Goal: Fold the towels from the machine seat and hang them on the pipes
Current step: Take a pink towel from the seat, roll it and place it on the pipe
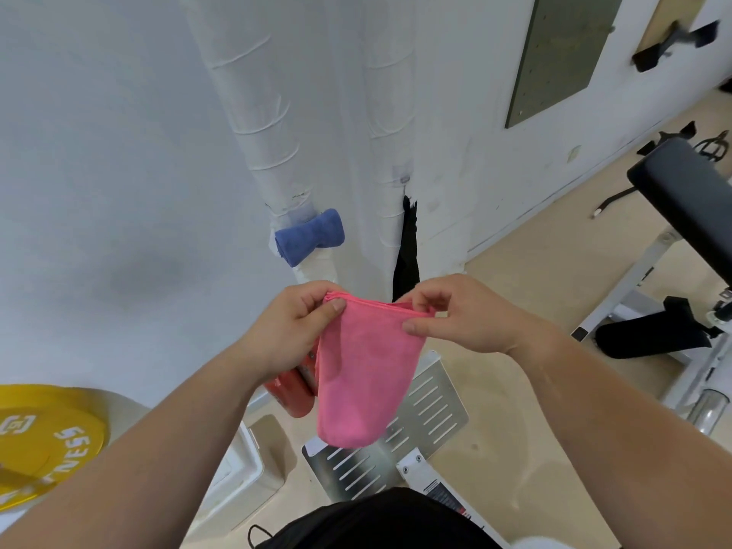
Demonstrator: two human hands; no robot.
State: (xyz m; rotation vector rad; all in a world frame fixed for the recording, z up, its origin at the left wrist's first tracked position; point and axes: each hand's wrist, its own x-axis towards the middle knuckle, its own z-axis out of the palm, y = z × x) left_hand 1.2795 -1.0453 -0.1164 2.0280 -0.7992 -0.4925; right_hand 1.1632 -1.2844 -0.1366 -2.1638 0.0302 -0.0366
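Observation:
A pink towel (362,374), folded over, hangs in the air in front of me. My left hand (295,330) pinches its top left corner and my right hand (459,315) pinches its top right corner, with the top edge stretched between them. Straight ahead, two white wrapped pipes (257,112) run down the wall. A folded blue towel (309,236) hangs over the left pipe's lower bend. A black cloth (406,251) hangs beside the right pipe (390,112). Something red (291,392) shows behind the pink towel, partly hidden.
A slotted metal footplate (431,414) lies below the towel. A yellow weight plate (43,437) sits at the lower left. At the right stands a machine with a black padded seat (689,192) and a white frame (630,295). A green panel (562,53) hangs on the wall.

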